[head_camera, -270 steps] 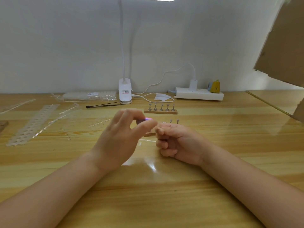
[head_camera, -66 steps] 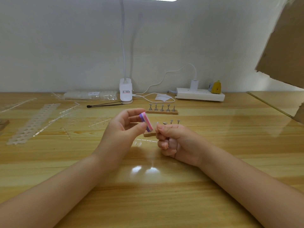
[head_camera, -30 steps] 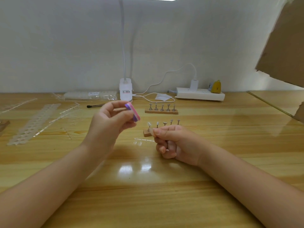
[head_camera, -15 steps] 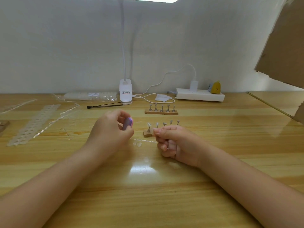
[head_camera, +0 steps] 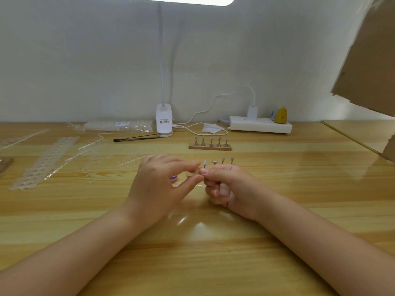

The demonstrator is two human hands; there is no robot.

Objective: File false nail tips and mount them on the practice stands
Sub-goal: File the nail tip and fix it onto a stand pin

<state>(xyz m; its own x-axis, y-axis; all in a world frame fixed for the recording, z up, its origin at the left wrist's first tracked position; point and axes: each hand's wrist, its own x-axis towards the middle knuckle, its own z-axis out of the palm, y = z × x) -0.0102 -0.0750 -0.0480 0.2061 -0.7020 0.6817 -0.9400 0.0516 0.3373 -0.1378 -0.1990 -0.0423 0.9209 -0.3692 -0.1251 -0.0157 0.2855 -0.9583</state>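
My left hand (head_camera: 158,184) and my right hand (head_camera: 230,186) meet fingertip to fingertip above the wooden table (head_camera: 192,242). Between them is a small clear false nail tip (head_camera: 193,173), pinched by the thumb and forefinger of each hand. A bit of the pink and purple file block (head_camera: 174,177) shows in the gap under my left forefinger; I cannot tell whether it lies on the table. Just behind my hands stands the near practice stand (head_camera: 214,162), its base hidden, one peg carrying a nail tip. The far practice stand (head_camera: 210,147) has its pegs in a row.
Clear nail-tip strips (head_camera: 46,162) lie at the left. At the back are a bag of tips (head_camera: 119,126), a clip lamp (head_camera: 164,122), a black thin tool (head_camera: 136,138), a white power strip (head_camera: 259,126) with cables, and cardboard (head_camera: 372,60) at the right.
My left hand has lowered the file block and moved right, so that its thumb and forefinger now meet my right fingertips at the nail tip. My right hand has stayed in place.
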